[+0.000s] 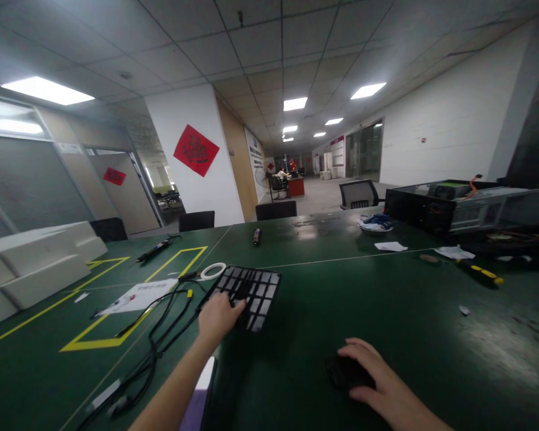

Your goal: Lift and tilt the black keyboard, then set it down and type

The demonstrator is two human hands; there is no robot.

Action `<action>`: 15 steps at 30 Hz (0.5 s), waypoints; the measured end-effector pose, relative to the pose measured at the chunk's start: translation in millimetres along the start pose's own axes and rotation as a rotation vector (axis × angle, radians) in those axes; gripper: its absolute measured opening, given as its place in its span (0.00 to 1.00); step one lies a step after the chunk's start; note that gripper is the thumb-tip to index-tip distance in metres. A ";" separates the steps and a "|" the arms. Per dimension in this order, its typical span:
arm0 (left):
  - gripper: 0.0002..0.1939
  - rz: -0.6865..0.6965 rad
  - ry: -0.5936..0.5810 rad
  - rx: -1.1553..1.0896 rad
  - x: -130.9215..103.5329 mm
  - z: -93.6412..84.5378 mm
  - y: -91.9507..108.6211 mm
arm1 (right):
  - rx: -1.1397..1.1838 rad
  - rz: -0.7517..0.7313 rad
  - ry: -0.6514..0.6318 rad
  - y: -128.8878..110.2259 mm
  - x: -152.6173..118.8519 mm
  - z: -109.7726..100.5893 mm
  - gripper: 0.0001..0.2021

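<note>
My left hand [219, 320] grips the near edge of a thin dark panel [263, 293] with a grid of pale grey rectangles. Its thumb lies over the panel's face; the fingers are partly hidden. The panel is tilted above the green tabletop. To the right, my right hand [372, 374] holds a small black blocky object [347, 372] between thumb and fingers, low over the table or on it; which of these I cannot tell. Black cables [155, 341] lie beside my left forearm, and a white ring of cable or tape [212, 272] sits just behind the panel.
An open computer case [471, 206] stands at the right, with a yellow-and-black screwdriver [480, 273] before it. White foam blocks [40, 263] line the left edge. A bowl with cloth [375, 223], a small dark cylinder [257, 236] and a printed sheet [139, 296] lie farther back. A purple-and-white box [198, 398] is near me.
</note>
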State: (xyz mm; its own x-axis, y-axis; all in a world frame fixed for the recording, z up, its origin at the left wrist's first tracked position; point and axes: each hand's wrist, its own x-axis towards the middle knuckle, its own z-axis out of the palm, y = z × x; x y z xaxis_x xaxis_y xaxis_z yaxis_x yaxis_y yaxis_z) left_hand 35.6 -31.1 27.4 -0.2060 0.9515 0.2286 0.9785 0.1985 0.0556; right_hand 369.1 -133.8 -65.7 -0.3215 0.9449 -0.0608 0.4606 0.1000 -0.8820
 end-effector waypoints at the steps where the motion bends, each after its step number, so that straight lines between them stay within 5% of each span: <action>1: 0.23 -0.037 -0.010 0.019 7.2 4.3 -11.1 | 0.001 0.020 -0.011 -0.2 0.2 0.0 0.25; 6: 0.21 -0.075 -0.041 0.007 15.6 26.1 -31.1 | -0.016 0.042 -0.032 -4.2 1.5 3.0 0.26; 10: 0.18 -0.029 -0.025 -0.056 18.4 21.8 -36.9 | -0.004 0.061 -0.007 -12.9 1.4 -5.7 0.27; 15: 0.12 -0.021 -0.043 -0.144 16.0 5.9 -89.5 | -0.208 0.061 0.253 -7.8 -10.9 -71.0 0.27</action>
State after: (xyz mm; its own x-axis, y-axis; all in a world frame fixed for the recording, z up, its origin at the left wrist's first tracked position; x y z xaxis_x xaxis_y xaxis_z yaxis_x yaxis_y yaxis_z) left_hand -55.2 -32.2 20.4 -0.2233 0.9572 0.1842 0.9620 0.1859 0.1999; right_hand 427.7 -122.7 -25.0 -0.0847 0.9959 0.0301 0.6399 0.0776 -0.7645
